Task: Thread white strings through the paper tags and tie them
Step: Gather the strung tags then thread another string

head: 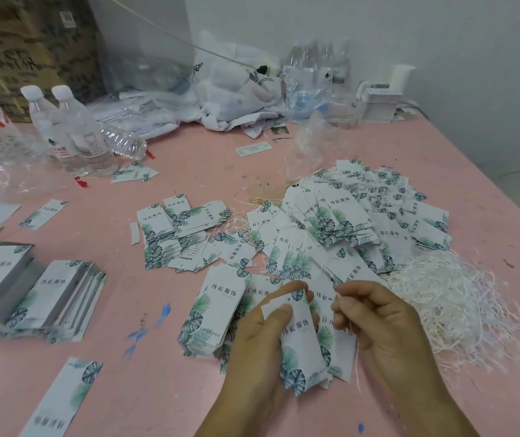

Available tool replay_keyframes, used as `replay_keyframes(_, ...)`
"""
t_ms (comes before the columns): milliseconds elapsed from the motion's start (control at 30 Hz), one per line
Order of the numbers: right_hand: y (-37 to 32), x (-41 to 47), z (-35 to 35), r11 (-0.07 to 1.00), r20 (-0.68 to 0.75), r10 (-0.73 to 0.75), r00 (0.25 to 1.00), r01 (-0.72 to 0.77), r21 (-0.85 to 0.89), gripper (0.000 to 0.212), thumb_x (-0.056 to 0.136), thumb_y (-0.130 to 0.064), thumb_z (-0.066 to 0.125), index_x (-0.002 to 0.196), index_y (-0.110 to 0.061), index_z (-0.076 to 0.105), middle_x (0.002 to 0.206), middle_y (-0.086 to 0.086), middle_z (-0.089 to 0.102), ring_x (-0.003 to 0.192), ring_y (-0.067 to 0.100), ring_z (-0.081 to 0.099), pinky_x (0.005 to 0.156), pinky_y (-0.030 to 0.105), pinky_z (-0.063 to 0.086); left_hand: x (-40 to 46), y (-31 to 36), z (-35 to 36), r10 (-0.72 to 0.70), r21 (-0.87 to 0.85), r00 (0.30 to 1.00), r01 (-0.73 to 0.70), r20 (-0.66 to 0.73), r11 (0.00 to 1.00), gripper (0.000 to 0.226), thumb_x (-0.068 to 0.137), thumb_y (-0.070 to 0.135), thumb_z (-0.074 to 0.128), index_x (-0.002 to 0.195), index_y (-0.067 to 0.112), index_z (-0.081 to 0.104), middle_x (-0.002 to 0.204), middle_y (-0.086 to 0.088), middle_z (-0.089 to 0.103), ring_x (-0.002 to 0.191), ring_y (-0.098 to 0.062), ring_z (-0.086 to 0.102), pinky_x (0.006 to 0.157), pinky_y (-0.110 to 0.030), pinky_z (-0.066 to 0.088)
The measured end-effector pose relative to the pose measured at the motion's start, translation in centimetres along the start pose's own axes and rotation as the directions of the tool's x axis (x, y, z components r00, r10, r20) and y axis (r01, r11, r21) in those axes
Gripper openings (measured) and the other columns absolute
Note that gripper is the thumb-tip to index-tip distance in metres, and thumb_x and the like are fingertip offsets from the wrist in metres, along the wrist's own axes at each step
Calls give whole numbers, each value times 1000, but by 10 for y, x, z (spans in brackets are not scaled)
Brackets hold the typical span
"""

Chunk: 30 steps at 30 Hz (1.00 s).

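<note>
My left hand [258, 335] grips a small bundle of white paper tags with green leaf print [299, 342], held upright near the table's front edge. My right hand [375, 323] pinches a thin white string [357, 357] beside the top of those tags; the string hangs down below the fingers. A loose heap of white strings [454, 304] lies just right of my right hand. A big pile of tags with strings on them [347, 222] spreads behind my hands. A neat stack of tags [211, 313] lies left of my left hand.
More tag stacks [47, 298] sit at the left edge of the pink table [157, 389], and a scattered group [176, 234] lies mid-table. Water bottles [72, 130] stand at the back left, near a cardboard box [31, 42]. Plastic bags [236, 86] and small white boxes [378, 102] line the back.
</note>
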State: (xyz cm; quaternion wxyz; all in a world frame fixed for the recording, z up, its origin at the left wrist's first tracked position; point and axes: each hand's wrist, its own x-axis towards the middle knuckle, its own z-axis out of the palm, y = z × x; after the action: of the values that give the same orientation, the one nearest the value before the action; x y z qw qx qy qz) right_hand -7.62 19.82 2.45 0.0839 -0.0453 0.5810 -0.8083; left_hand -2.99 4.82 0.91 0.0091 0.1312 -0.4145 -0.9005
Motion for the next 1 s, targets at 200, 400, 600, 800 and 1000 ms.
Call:
replay_keyframes(200,8,-13,22,937,-27,-115,993,100,-334,18,84,-8,69,87,-25,74,65,-1,67,58,6,59,58,17,50,0,1,-2,70,39,998,-70,2,997,30,85,19,65,114,21,72,111,-20,72,96,-33,71,75,-40,58)
replay_keyframes(400,10,-17,32,825,-40,-223,974,166,-540,23,83,-11,73,85,-34,69,78,-7,70,68,9,64,62,19,52,-2,-1,-9,215,247,976,-215,25,945,39,81,28,74,120,26,69,101,-12,76,89,-27,73,72,-34,58)
replay_keyframes(600,9,-18,33,744,-7,-315,949,242,-623,19,81,-11,75,75,-29,68,69,-5,63,58,15,53,54,30,48,-3,-2,-8,274,346,962,-255,-7,903,42,74,32,80,114,27,72,94,-10,75,83,-27,72,73,-40,59)
replay_keyframes(800,9,-17,32,714,-6,-326,945,242,-657,23,78,-9,76,83,-29,67,68,-6,61,54,9,47,50,17,43,-3,-1,-6,280,385,960,-257,-3,886,39,69,34,84,106,29,74,98,-7,76,89,-26,73,73,-35,59)
replay_keyframes(1000,4,-18,30,854,-83,-162,983,97,-511,9,77,-21,73,77,-30,73,67,9,65,59,25,55,55,30,52,-3,1,-6,237,337,971,-213,-31,917,34,77,46,69,102,23,74,97,-6,75,86,-22,71,73,-34,56)
